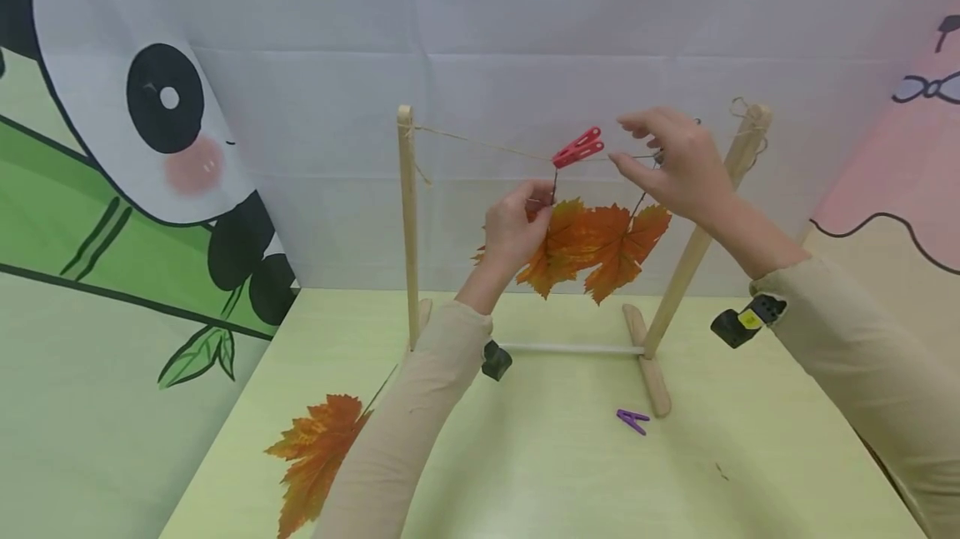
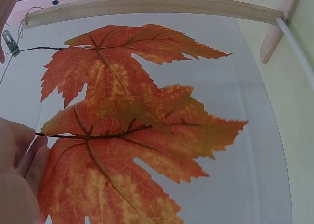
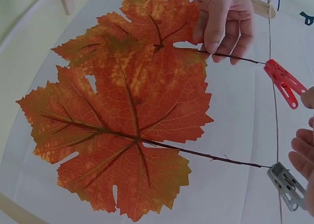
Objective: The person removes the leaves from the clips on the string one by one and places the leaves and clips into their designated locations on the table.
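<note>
My left hand (image 1: 516,224) pinches the thin dark stem of an orange artificial leaf (image 2: 113,175), just above its blade. A red clothespin (image 1: 579,147) grips the string and the top of that stem. Just right of the clothespin's handles is my right hand (image 1: 678,162), thumb and index finger spread and apart from it in the head view. A second orange leaf (image 3: 122,131) hangs beside the first, overlapping it. Its stem runs up to a grey clothespin (image 3: 287,187) on the string, largely hidden behind my right hand in the head view.
The string spans a left wooden post (image 1: 408,222) and a right wooden post (image 1: 690,256), joined low down by a white rod (image 1: 570,349). On the table lie a purple clothespin (image 1: 633,420) and another orange leaf (image 1: 318,456), partly covered by my left sleeve.
</note>
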`<state>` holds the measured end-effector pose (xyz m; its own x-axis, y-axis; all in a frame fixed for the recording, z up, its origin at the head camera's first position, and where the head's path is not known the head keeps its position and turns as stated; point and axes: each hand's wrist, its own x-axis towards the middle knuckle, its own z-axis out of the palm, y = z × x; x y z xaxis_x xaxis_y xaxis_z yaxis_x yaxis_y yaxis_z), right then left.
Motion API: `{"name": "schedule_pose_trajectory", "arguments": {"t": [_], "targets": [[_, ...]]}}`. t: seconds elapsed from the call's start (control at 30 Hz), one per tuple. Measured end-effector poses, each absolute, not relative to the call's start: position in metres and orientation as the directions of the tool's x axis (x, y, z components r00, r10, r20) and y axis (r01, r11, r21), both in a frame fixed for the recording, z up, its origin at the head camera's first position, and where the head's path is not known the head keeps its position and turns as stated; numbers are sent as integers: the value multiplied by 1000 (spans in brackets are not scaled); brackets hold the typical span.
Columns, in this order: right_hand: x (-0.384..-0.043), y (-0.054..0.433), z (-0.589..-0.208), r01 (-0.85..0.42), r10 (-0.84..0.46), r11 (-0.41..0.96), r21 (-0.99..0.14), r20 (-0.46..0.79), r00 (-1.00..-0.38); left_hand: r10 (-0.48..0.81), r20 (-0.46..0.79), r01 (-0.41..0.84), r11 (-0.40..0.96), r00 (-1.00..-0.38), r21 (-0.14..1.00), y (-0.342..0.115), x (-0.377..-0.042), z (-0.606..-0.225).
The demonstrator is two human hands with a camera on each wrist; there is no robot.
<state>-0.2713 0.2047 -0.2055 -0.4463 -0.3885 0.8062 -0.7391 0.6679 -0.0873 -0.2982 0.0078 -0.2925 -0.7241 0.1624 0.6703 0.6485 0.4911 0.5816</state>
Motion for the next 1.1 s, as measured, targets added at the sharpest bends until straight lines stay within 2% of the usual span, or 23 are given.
{"name": "schedule_pose_trajectory", "arguments": {"t": [0.43, 0.67, 0.93, 1.1], "targets": [[-284, 198, -206, -700, -393, 683, -208, 703, -592, 163, 663, 644, 488, -731, 590, 12, -299, -293], [-287, 196, -207, -687, -391, 681, -252, 669, -632, 162, 661, 643, 484, -733, 594, 14, -300, -294], [-286, 196, -205, -619, -305, 655, -433, 597, -742, 173, 646, 633, 492, -743, 598, 14, -296, -294], [-282, 196, -206, -584, -259, 629, -512, 571, -779, 173, 652, 639, 488, -738, 594, 12, -296, -294]]}}
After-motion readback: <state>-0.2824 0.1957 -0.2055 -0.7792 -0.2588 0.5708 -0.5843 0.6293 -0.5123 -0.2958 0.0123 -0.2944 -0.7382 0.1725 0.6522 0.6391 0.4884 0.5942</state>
